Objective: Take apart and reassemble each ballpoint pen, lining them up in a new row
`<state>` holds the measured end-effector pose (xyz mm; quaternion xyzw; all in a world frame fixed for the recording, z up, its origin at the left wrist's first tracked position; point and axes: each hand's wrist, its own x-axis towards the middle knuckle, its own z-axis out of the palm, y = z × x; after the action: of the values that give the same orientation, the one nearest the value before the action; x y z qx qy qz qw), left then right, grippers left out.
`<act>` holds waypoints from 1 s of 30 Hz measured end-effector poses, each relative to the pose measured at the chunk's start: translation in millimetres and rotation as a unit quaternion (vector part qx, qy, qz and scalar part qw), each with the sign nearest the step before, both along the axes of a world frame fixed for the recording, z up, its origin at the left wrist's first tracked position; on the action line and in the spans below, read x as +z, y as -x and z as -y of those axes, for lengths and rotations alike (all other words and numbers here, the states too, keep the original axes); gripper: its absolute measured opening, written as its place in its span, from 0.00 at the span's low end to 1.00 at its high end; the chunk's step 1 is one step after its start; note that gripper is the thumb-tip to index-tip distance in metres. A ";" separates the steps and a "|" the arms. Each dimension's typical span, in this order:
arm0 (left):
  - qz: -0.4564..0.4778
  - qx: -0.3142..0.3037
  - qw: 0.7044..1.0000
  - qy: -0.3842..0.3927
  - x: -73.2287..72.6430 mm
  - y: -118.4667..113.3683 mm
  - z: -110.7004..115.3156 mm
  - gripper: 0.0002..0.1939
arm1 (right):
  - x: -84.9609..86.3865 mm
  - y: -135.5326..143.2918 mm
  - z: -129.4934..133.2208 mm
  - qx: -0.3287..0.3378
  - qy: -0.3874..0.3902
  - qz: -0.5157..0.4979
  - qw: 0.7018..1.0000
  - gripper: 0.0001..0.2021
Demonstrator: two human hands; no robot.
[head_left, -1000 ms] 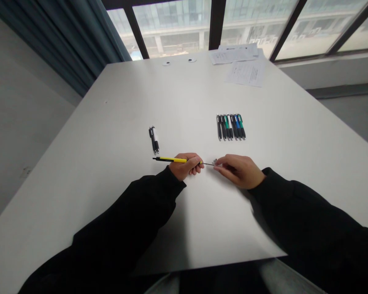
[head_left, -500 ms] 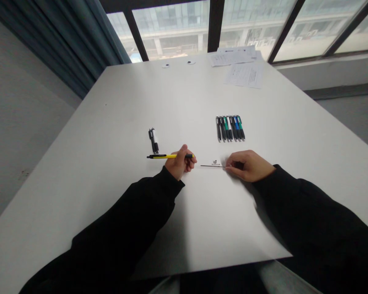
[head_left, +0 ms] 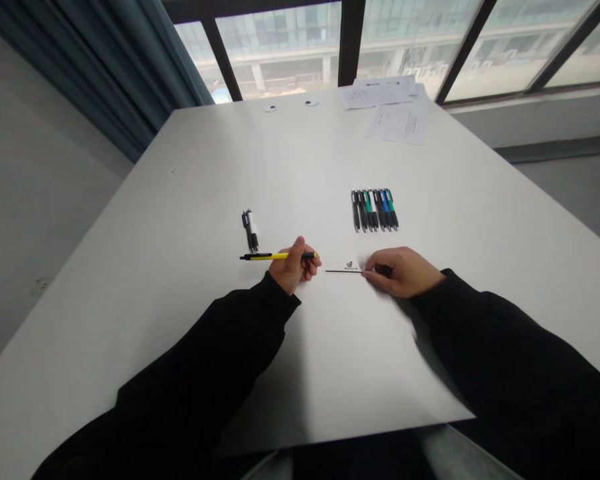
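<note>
Open tabletop lying around both hands, with pens crowding the far side.

The left hand (head_left: 293, 267) is gripping a yellow pen (head_left: 267, 256) that is jutting leftward, just short of two pens (head_left: 251, 230) lying beyond it. The right hand (head_left: 403, 271) is pinching a thin refill (head_left: 344, 271), with a small spring (head_left: 349, 265) sitting just past it in the gap between the hands. A row of pens (head_left: 375, 209) is blocking the way farther out. The white table (head_left: 340, 360) is lying bare toward the near edge; papers (head_left: 395, 113) are resting well apart at the far end.

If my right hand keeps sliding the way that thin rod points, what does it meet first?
Probably the left hand holding the yellow pen. The rod in the right hand points left at it, bare table between.
</note>
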<state>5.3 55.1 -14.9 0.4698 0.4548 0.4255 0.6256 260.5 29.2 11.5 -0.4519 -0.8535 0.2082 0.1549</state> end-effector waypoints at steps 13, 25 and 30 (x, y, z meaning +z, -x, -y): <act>-0.010 -0.015 1.000 -0.004 -1.0 -0.9 -0.6 0.34 | -0.6 -3.6 -1.6 -0.002 -0.015 -0.006 1.000 0.07; -0.032 -0.052 0.998 -0.035 -0.2 -2.3 5.0 0.45 | 8.3 9.2 9.1 -0.041 -0.038 -0.122 0.991 0.08; -0.027 -0.131 0.990 -0.045 6.6 -15.3 25.4 0.45 | 19.4 37.2 27.4 -0.010 -0.020 -0.252 0.968 0.13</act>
<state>20.6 29.7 -8.3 0.5640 0.3868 0.3471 0.6417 223.3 1.8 30.9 -0.3907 -0.7862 0.2967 0.3757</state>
